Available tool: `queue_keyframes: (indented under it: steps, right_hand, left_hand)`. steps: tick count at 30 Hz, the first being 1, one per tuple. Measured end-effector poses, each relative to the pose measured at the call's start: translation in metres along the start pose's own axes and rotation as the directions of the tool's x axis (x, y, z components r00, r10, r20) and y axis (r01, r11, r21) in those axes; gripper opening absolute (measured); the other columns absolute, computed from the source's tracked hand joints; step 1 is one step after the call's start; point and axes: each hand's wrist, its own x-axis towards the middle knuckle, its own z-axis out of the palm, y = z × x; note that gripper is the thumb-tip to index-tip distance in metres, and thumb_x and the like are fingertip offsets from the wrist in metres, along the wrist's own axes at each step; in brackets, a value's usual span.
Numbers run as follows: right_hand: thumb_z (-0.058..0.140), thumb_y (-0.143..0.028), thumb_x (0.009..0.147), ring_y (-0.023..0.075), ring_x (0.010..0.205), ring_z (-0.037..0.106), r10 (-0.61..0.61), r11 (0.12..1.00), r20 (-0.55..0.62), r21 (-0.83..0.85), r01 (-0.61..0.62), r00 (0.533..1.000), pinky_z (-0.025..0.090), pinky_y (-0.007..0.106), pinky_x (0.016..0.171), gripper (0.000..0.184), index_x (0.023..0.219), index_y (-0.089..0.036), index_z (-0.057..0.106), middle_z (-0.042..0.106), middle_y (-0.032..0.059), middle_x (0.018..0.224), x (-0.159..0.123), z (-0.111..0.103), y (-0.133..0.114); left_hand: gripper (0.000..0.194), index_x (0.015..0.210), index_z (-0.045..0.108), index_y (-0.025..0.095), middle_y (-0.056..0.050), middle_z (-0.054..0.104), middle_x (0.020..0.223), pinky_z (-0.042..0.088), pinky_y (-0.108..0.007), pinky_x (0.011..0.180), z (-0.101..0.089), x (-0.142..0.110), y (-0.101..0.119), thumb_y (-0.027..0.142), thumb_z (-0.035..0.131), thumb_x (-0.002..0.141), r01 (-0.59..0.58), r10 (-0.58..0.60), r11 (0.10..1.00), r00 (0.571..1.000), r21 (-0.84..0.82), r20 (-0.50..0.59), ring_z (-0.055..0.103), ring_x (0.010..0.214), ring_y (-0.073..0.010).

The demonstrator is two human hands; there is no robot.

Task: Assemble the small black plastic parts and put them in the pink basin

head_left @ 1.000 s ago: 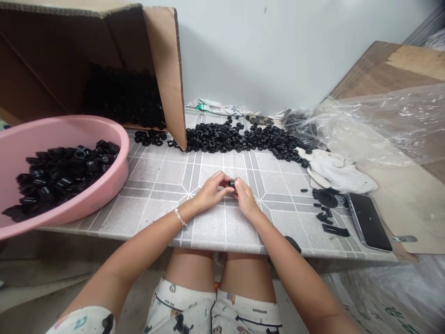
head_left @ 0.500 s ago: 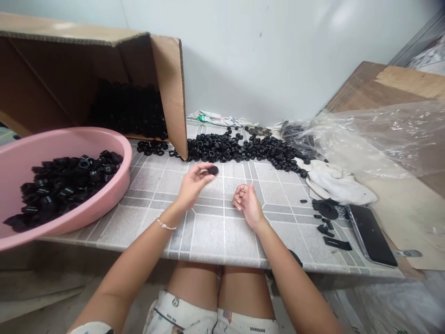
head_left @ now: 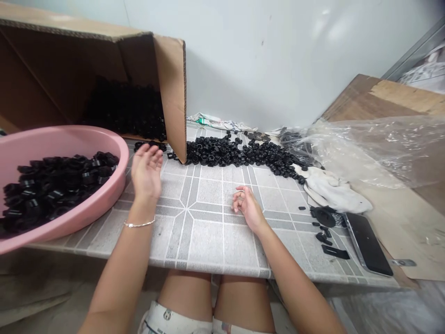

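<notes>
My left hand (head_left: 147,170) is open, palm up, with no piece visible in it. It is between the pink basin (head_left: 123,178) and the cardboard box's front flap (head_left: 173,93), its fingertips overlapping a few black ring-shaped plastic parts (head_left: 158,145). Over the middle of the table, my right hand (head_left: 247,206) has its fingers loosely bent and apart, and I see nothing in them. Many black plastic parts (head_left: 60,185) fill the basin. Beyond my hands, a long heap of smaller black ring-shaped parts (head_left: 222,152) lies along the back of the table.
The cardboard box (head_left: 69,32) lies on its side at the back left, with more black parts inside. On the right are a white cloth (head_left: 333,192), a phone (head_left: 368,243), several small black pieces (head_left: 324,238) and clear plastic film (head_left: 378,144).
My left hand has swung left from mid-table towards the basin and opened. The black part it held no longer shows in it. My right hand has barely moved.
</notes>
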Motion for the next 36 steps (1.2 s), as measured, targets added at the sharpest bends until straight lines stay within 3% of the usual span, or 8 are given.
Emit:
queue_keyframes:
  steps: [3,5,9,12,15,27,32,36]
  right_hand:
    - [0.036,-0.069,0.085,0.0113,0.052,0.051,0.014,0.998,-0.016,-0.068,-0.015,1.000,0.048,0.029,0.059,0.047,0.098,-0.025,0.048,0.055,-0.0011,0.079,0.009,-0.020,-0.014]
    - [0.040,-0.066,0.085,0.0120,0.058,0.054,-0.005,0.978,-0.022,-0.209,0.001,1.000,0.049,0.030,0.062,0.045,0.100,-0.025,0.050,0.057,0.0006,0.087,0.019,-0.040,-0.020]
    - [0.059,-0.045,0.076,0.0147,0.066,0.052,-0.182,0.835,-0.219,-0.549,0.033,0.959,0.047,0.032,0.068,0.031,0.094,-0.022,0.050,0.054,0.0006,0.088,0.046,-0.095,-0.015]
    - [0.058,-0.025,0.071,0.0181,0.075,0.050,-0.397,0.722,-0.370,-0.691,0.036,0.840,0.043,0.038,0.080,0.028,0.096,-0.022,0.046,0.049,-0.0003,0.084,0.067,-0.135,-0.007]
    - [0.056,-0.012,0.068,0.0202,0.084,0.048,-0.510,0.640,-0.359,-0.766,0.065,0.782,0.037,0.039,0.089,0.028,0.093,-0.021,0.047,0.046,0.0021,0.086,0.084,-0.160,-0.006]
    - [0.062,-0.002,0.063,0.0162,0.073,0.047,-0.421,0.690,-0.388,-0.724,0.011,0.820,0.034,0.040,0.084,0.023,0.062,-0.020,0.049,0.039,-0.0002,0.076,0.118,-0.160,-0.021]
    - [0.066,-0.018,0.069,0.0143,0.068,0.052,-0.435,0.694,-0.276,-0.709,0.124,0.857,0.042,0.034,0.076,0.012,0.072,-0.020,0.054,0.054,0.0005,0.077,0.102,-0.104,-0.023]
    - [0.070,-0.033,0.069,0.0139,0.066,0.056,-0.306,0.891,-0.088,-0.378,0.253,0.948,0.046,0.030,0.066,0.027,0.082,-0.021,0.050,0.058,-0.0016,0.075,0.075,-0.036,-0.006]
  left_hand:
    - [0.019,0.100,0.057,0.018,-0.007,0.065,0.100,0.050,-0.034,0.089,0.015,-0.012,-0.032,0.025,0.053,0.083,-0.087,-0.017,0.909,0.969,0.407,0.246,0.063,0.093,-0.0163]
    - [0.022,0.103,0.059,0.018,-0.009,0.063,0.108,0.047,-0.037,0.092,0.028,-0.017,-0.053,0.022,0.050,0.084,-0.308,-0.009,0.732,0.887,0.607,0.461,0.059,0.101,-0.0196]
    - [0.044,0.126,0.053,0.019,-0.012,0.050,0.135,0.033,-0.043,0.105,0.055,-0.007,-0.086,0.010,0.042,0.085,-0.711,-0.060,0.301,0.650,0.635,0.757,0.040,0.127,-0.0256]
    - [0.051,0.130,0.051,0.024,-0.009,0.045,0.142,0.030,-0.044,0.102,0.065,0.015,-0.099,0.006,0.033,0.086,-0.812,-0.192,0.142,0.539,0.567,0.820,0.038,0.128,-0.0266]
    - [0.046,0.124,0.055,0.024,-0.012,0.051,0.131,0.034,-0.043,0.092,0.067,0.032,-0.103,0.008,0.031,0.089,-0.831,-0.252,0.034,0.531,0.555,0.809,0.047,0.114,-0.0271]
    - [0.019,0.104,0.057,0.019,-0.012,0.056,0.109,0.035,-0.041,0.086,0.058,0.014,-0.095,0.021,0.054,0.085,-0.822,-0.278,-0.078,0.561,0.564,0.780,0.045,0.107,-0.0286]
    - [0.015,0.096,0.056,0.017,-0.013,0.056,0.106,0.036,-0.041,0.084,0.059,0.007,-0.104,0.012,0.045,0.088,-0.790,-0.218,-0.049,0.605,0.611,0.765,0.044,0.104,-0.0281]
    - [0.015,0.087,0.055,0.017,-0.010,0.059,0.094,0.040,-0.038,0.082,0.047,-0.012,-0.105,0.009,0.043,0.088,-0.808,-0.213,0.139,0.540,0.572,0.814,0.049,0.092,-0.0243]
